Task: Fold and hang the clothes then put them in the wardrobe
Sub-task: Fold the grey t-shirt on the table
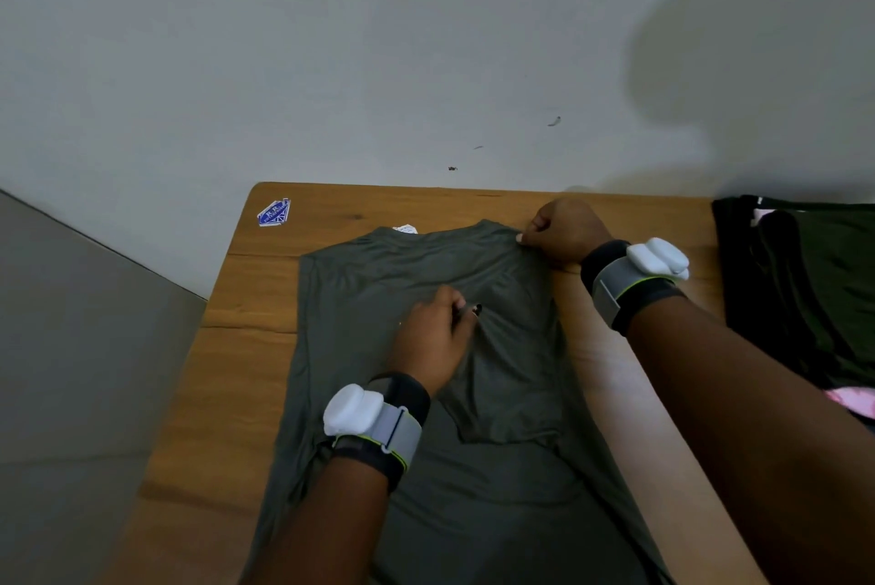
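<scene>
Wooden table (246,348), grain and plank seams visible, far edge against the wall (331,63). Centre: one grey-green T-shirt (497,490) lying flat, collar toward the wall, right side folded in over the body. Far left corner: blue and white sticker (274,212). Right edge: pile of dark clothes (814,291), some pink showing.

A wooden table (246,348) with a rounded far corner stands against a plain pale grey wall (331,40) bearing a few small dark marks (453,168) and a broad soft shadow (710,40) at upper right, with a blue-and-white sticker (274,212) near the table's far left corner and a darker grey surface (71,348) to its left.
</scene>
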`<state>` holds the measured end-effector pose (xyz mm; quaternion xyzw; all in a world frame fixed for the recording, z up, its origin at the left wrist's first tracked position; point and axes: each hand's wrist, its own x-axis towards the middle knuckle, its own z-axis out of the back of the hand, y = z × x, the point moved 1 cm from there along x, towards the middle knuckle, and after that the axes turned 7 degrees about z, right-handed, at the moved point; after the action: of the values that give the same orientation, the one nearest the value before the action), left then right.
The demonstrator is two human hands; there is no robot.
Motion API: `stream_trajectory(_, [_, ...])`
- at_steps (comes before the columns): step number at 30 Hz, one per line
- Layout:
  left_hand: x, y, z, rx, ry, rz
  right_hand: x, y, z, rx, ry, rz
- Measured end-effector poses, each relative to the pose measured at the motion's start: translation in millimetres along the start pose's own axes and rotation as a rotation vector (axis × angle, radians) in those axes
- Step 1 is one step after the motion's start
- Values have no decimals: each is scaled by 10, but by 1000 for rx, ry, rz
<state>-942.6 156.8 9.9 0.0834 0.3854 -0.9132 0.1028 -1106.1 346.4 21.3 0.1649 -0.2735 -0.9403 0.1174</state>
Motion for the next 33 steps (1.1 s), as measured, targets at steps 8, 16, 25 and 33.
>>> stream_trajectory(8, [228,164,323,-89,-63,111,107,-52,-19,4,-28,-67])
stream_trajectory(16, [375,442,595,107,-65,184,89,-84,-119,11,-134,-78])
stream_trajectory(25, [-359,540,315,282,-358,25,-1533,168,-583,105,-225,21])
stream_trajectory(33, [-1113,662,-138,450,-116,-178,-2894,103,-880,107,-27,-100])
